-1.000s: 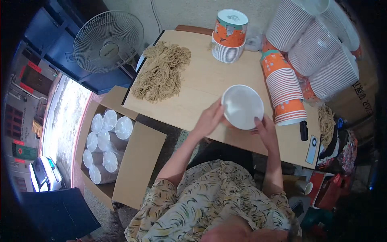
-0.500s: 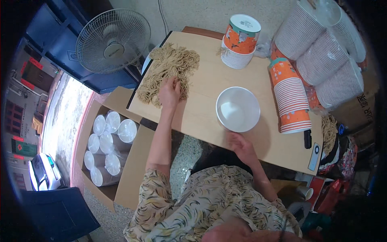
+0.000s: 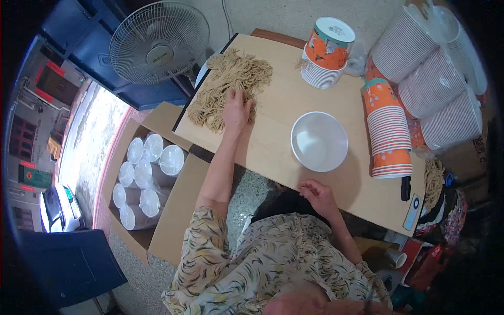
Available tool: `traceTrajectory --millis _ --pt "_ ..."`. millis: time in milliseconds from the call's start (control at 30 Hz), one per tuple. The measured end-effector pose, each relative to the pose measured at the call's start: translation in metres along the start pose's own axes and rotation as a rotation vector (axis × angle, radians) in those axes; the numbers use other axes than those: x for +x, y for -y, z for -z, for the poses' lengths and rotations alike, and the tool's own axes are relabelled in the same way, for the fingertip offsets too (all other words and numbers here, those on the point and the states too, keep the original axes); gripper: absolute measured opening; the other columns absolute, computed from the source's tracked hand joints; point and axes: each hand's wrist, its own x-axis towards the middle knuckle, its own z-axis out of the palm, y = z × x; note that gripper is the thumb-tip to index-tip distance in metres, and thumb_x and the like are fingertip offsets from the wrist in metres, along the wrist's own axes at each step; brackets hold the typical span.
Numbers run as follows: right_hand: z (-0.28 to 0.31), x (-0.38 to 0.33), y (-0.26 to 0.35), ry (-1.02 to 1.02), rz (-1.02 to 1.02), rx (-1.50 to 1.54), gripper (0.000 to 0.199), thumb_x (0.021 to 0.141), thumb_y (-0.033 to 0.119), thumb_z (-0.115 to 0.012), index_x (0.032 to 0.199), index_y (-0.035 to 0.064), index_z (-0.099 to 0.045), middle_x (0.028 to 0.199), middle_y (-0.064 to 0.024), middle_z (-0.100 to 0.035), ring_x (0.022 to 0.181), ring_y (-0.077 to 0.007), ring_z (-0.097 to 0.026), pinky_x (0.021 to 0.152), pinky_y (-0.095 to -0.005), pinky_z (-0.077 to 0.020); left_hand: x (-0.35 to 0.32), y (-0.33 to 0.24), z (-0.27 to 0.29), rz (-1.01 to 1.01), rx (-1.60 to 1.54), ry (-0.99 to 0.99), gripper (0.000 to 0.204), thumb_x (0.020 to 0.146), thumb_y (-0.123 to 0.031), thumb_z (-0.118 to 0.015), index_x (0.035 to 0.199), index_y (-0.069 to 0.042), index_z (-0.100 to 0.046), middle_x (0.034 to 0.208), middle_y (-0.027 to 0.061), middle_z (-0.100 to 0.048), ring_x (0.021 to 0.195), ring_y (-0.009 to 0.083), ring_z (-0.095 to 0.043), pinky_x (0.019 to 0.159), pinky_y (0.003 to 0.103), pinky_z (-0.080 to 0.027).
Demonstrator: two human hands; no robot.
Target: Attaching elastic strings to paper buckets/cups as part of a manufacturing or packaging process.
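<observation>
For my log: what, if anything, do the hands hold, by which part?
The left hand touches the noodle pile; whether it grips strands cannot be told. The right hand appears empty.

Print too blurry to be read.
Grey marks [image 3: 336, 29] are printed on the upturned orange tub [image 3: 326, 52] near the back edge of the table [image 3: 273, 131], letters [image 3: 161, 58] on the fan [image 3: 159, 54] past the back left corner, dark marks [image 3: 478, 144] on the brown box [image 3: 462, 158] past the right edge.
</observation>
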Motion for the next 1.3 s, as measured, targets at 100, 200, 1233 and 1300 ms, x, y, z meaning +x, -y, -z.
traceTrajectory --millis 100,200,1233,1300 --pt "-0.004 -0.001 0.012 0.019 0.024 -0.033 0.017 0.099 0.008 -0.059 0.112 -0.0018 -0.066 0.1 -0.0075 -0.072 0.088 -0.013 -0.068 0.078 -0.0269 -0.0549 0.01 0.01 -0.01 0.092 0.14 0.021 0.023 0.088 -0.015 -0.068 0.107 -0.006 -0.06 0.104 0.0202 -0.057 0.084 0.0409 -0.066 0.068 0.051 -0.055" --pt "-0.002 -0.004 0.016 0.004 0.021 -0.046 0.017 0.099 0.007 -0.059 0.112 -0.0015 -0.066 0.099 -0.0073 -0.072 0.087 -0.0126 -0.068 0.077 -0.0265 -0.0547 0.007 0.017 -0.008 0.096 0.122 0.066 0.011 0.089 -0.014 -0.065 0.096 -0.005 -0.063 0.1 0.0202 -0.059 0.082 0.0416 -0.066 0.069 0.052 -0.055" --pt "0.078 -0.063 0.029 -0.403 0.015 0.354 0.027 0.1 0.021 -0.06 0.082 0.0033 -0.067 0.065 0.0038 -0.052 0.056 -0.0024 -0.043 0.051 -0.0206 -0.0329 -0.143 -0.177 0.111 0.459 -1.06 1.041 0.012 0.096 -0.009 -0.068 0.103 0.0 -0.072 0.08 0.0027 -0.07 0.068 0.006 -0.063 0.06 0.021 -0.052" --pt "0.088 -0.068 0.031 -0.451 0.035 0.325 0.033 0.1 0.027 -0.06 0.077 0.0036 -0.066 0.059 0.0064 -0.045 0.054 -0.0021 -0.037 0.051 -0.0219 -0.0284 -0.144 -0.179 0.111 0.483 -1.029 1.042 0.012 0.097 -0.011 -0.067 0.101 -0.001 -0.071 0.078 0.0014 -0.069 0.065 0.0053 -0.062 0.057 0.02 -0.049"
